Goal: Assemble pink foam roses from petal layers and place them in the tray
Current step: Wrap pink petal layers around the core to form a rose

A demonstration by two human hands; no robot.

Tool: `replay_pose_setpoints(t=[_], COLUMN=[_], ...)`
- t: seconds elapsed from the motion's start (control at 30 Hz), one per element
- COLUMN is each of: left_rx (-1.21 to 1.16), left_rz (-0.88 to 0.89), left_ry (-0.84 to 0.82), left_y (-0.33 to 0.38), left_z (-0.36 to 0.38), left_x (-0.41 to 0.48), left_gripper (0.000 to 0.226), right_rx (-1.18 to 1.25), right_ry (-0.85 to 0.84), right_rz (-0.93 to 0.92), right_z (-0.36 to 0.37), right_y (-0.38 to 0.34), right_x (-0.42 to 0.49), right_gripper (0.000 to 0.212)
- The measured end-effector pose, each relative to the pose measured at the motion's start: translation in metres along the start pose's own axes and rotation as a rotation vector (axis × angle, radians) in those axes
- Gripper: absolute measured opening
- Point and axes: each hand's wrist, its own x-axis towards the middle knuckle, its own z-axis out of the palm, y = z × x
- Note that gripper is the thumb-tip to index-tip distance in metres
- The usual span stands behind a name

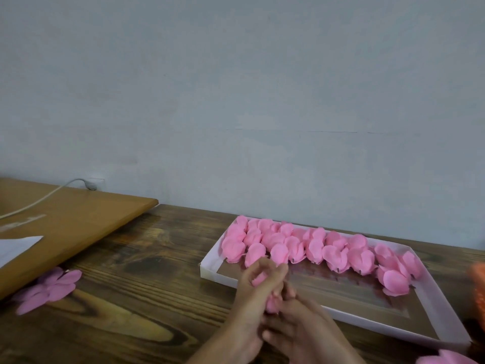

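Wooden worktop (131, 324) | left hand (253, 287) and right hand (299, 325) both grip an unfinished foam rose (273, 305) at near rim of tray (217, 275) | best: wrap it snugly, pinch base gently, foam probably creases.

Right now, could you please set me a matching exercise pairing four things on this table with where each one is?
Things:
1. finished roses
2. flat petals
3. unfinished rose
4. paper

Places:
A. on the lighter board, far left
B. gripped by the left hand and right hand
C. in the tray, along its far side
D. on the dark table, left of the tray

Pairs: 1-C, 2-D, 3-B, 4-A.
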Motion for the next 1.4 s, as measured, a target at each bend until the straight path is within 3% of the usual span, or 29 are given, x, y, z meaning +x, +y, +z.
replay_pose_setpoints(t=[0.1, 0.2, 0.37, 0.47, 0.6, 0.7, 0.8, 0.9, 1.03, 1.17, 1.27, 1.4], left_rx=[0.086, 0.113, 0.070, 0.104, 0.097, 0.165, 0.238, 0.209, 0.213, 0.160, 0.168, 0.080], left_rz=[0.013, 0.014, -0.028, -0.059, -0.087, -0.134, -0.141, -0.135, -0.112, -0.090, -0.095, -0.060], left_ry=[-0.028, -0.089, -0.177, -0.186, -0.093, -0.032, -0.056, -0.069, -0.144, -0.138, -0.104, -0.046], left_y=[-0.002, -0.001, 0.002, 0.005, 0.006, 0.006, 0.001, -0.002, -0.002, -0.005, -0.008, -0.008], left_z=[0.001, 0.003, 0.001, 0.006, 0.020, 0.031, 0.041, 0.038, 0.028, 0.029, 0.032, 0.033], left_x=[0.000, 0.000, -0.001, -0.001, 0.008, 0.014, 0.017, 0.018, 0.015, 0.015, 0.014, 0.015], left_gripper=[0.053, 0.041, 0.044, 0.040, 0.048, 0.040, 0.025, 0.030, 0.043, 0.046, 0.042, 0.058], right_rx=[-0.029, -0.077, 0.002, 0.016, 0.049, 0.133, 0.173, 0.138, 0.078, -0.081, -0.100, -0.014], right_ry=[0.016, 0.075, 0.031, 0.102, 0.095, 0.152, 0.152, 0.171, 0.235, 0.273, 0.263, 0.201], right_rz=[-0.032, -0.031, 0.095, 0.049, -0.057, -0.140, -0.187, -0.197, -0.100, -0.035, -0.094, -0.198], right_z=[-0.002, -0.008, 0.003, 0.006, 0.000, 0.000, -0.007, -0.010, -0.007, -0.008, -0.012, -0.014], right_y=[-0.002, 0.000, -0.009, -0.012, -0.015, -0.015, -0.015, -0.014, -0.012, -0.015, -0.015, -0.008], right_x=[-0.004, -0.002, 0.002, 0.005, 0.003, 0.002, 0.003, 0.004, 0.009, 0.015, 0.013, 0.009], right_gripper=[0.031, 0.014, 0.034, 0.041, 0.027, 0.017, 0.004, 0.004, 0.022, 0.062, 0.047, 0.027])
